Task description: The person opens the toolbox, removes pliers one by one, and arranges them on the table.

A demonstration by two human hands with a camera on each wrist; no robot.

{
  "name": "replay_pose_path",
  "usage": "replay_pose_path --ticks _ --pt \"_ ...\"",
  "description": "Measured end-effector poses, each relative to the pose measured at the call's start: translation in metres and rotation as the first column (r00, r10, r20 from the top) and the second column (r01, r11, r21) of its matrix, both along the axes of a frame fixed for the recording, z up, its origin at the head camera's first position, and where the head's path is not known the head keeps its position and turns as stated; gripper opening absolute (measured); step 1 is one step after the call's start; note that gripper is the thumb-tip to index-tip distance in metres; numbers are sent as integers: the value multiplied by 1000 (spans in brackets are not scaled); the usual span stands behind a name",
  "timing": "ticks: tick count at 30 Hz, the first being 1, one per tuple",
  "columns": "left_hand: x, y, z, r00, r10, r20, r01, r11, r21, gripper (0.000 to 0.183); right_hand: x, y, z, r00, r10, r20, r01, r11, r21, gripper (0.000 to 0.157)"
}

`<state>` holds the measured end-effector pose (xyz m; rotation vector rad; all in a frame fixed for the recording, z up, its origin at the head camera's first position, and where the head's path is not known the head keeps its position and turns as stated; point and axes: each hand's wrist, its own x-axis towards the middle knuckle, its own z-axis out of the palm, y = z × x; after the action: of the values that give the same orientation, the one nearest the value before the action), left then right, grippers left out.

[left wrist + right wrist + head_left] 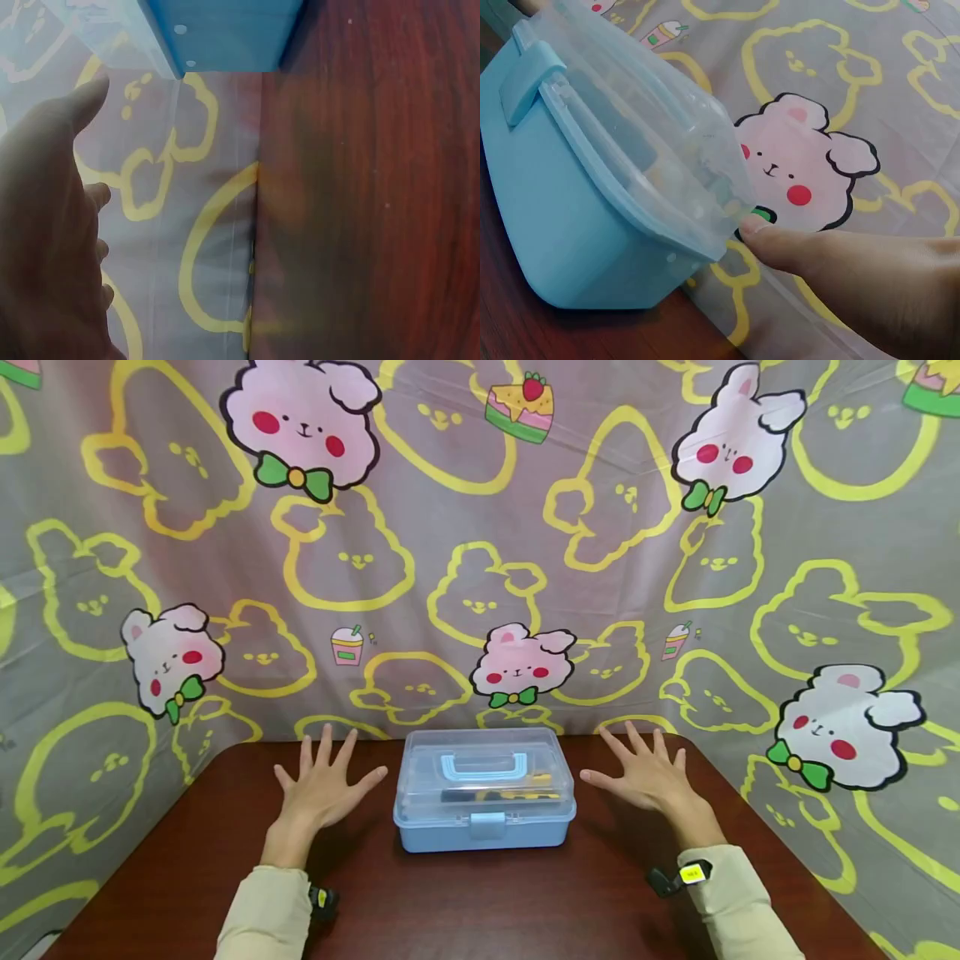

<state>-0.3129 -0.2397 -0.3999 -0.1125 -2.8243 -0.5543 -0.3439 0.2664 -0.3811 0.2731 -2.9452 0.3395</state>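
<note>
A blue plastic storage box with a clear lid stands on the table between my two hands. Its light blue handle lies on top of the lid, and the front latch is down over the rim. Through the lid show yellow and dark items, partly blurred. My left hand is held to the left of the box, fingers spread and straight, apart from it. To the right, my right hand is likewise spread, its thumb pointing toward the box's side. Neither hand holds anything.
The dark red-brown wooden table has its back edge against a grey curtain printed with rabbits and yellow outlines. That curtain also runs along both sides. A black strap device sits on each wrist, the right one bearing a yellow label.
</note>
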Motion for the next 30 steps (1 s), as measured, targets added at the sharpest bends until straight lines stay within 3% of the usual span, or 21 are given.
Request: replay_pose_path --ticks 4,10,14,18,24,26,28,30 --pt "-1 3 3 999 -44 -13 45 997 66 97 1 -2 4 997 78 -29 -81 993 -85 93" --pt "-1 13 9 982 -154 -107 170 970 171 83 6 -12 13 965 231 -127 -257 932 -254 75" --pt "0 22 14 961 -214 -173 247 949 197 78 15 -28 17 947 247 -206 -306 889 -340 65" --pt "1 30 17 932 -285 -225 333 918 216 76 26 -49 14 915 219 -338 -358 826 -435 46" --pt "9 43 15 859 -408 -309 477 857 194 74 52 -83 1 820 127 -558 -470 705 -531 23" --pt "11 49 12 840 -440 -316 508 843 178 75 62 -96 -5 806 131 -577 -511 646 -567 20" --pt "13 55 8 828 -463 -315 529 832 167 78 71 -109 -11 821 152 -551 -526 576 -625 17" --pt "14 60 3 824 -477 -306 538 828 158 78 81 -122 -17 863 180 -471 -494 496 -714 15"
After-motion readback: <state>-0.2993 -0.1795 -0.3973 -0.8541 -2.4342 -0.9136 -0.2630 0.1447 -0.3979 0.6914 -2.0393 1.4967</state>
